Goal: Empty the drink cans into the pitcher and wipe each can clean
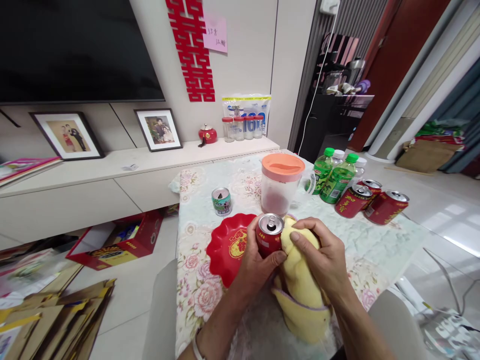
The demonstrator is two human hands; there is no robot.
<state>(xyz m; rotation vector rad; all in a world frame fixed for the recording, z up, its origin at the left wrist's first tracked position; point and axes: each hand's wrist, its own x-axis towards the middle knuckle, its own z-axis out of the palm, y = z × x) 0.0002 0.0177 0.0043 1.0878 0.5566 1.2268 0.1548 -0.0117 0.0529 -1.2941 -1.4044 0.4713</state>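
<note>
My left hand (257,265) is wrapped round an opened red drink can (270,235), which it holds upright over the right part of a scalloped red plate (229,245). Bunched in my right hand (325,252) is a yellow cloth (300,270) with a purple edge; it touches the can's right side and hangs down over the table. Just behind the hands stands a clear pitcher (279,195) with an orange lid. A small green can (221,201) is behind the plate, to the left.
Green-capped bottles (339,181) and several red cans (386,207) stand at the table's right. Behind is a white cabinet (157,167) with framed photos and jars (239,129). Flattened cardboard (63,320) lies on the floor at left, near a red box (148,235).
</note>
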